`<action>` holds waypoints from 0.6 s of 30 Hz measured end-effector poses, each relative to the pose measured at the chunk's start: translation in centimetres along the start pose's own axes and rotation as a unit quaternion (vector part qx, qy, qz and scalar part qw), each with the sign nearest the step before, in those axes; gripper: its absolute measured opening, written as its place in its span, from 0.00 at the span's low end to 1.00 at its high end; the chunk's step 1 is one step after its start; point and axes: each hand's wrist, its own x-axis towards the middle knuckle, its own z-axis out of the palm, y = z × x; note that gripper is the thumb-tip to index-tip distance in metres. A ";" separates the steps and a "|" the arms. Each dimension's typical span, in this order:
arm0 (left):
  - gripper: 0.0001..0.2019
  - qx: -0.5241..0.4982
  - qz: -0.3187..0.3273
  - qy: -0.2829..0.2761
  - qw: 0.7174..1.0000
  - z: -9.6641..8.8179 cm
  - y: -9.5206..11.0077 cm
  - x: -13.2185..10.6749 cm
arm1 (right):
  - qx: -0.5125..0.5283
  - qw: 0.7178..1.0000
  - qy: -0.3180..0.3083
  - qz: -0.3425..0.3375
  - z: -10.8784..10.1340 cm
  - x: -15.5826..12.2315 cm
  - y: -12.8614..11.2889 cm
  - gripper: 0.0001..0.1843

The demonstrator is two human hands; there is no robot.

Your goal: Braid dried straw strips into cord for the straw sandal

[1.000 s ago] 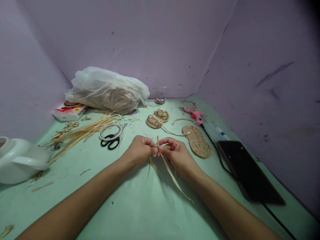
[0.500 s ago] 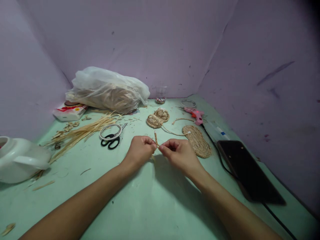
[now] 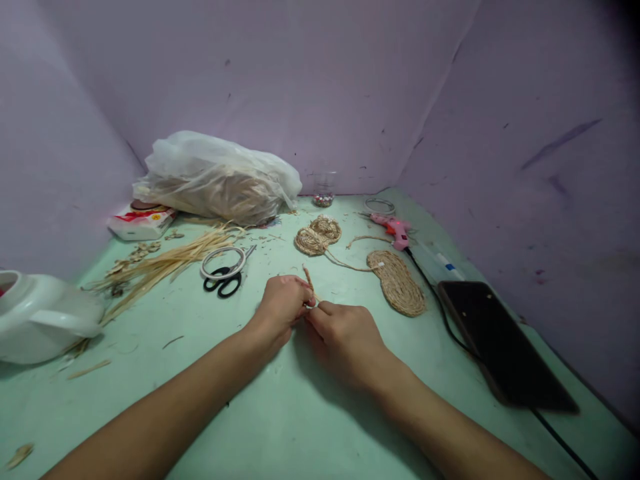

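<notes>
My left hand (image 3: 281, 304) and my right hand (image 3: 343, 339) meet at the middle of the pale green table (image 3: 300, 413). Both are closed in a pinch on a thin braided straw strip (image 3: 309, 279), whose short end sticks up between the fingertips. The strip's loose strands are hidden under my right hand. Black-handled scissors (image 3: 223, 280) with a white ring lying over them sit to the left of my left hand. An oval coiled straw mat (image 3: 397, 283) lies to the right of my hands.
A bundle of loose straw (image 3: 155, 267) and a plastic bag of straw (image 3: 220, 180) lie at the left back. Two small coiled straw rounds (image 3: 316, 236), a pink glue gun (image 3: 393, 228) with a black cord, a dark tablet (image 3: 505, 347) and a white pot (image 3: 40, 320) are around.
My right hand has drawn back toward me and lowered, and now covers the loose strands that hung below the hands a second ago. The left hand has stayed almost in place.
</notes>
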 end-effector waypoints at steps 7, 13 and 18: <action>0.03 0.158 0.085 -0.009 0.984 -0.1 -1.2 0.3 | 0.292 0.910 0.158 0.249 -2.5 1.3 2.6 0.14; 0.02 0.190 0.138 -0.057 0.970 0.2 -1.2 -0.3 | 0.488 0.817 0.074 0.298 -1.2 1.9 3.4 0.11; 0.03 0.132 0.169 -0.160 0.963 0.2 -0.1 -1.2 | 0.715 0.589 -0.008 0.376 -0.5 2.1 3.8 0.09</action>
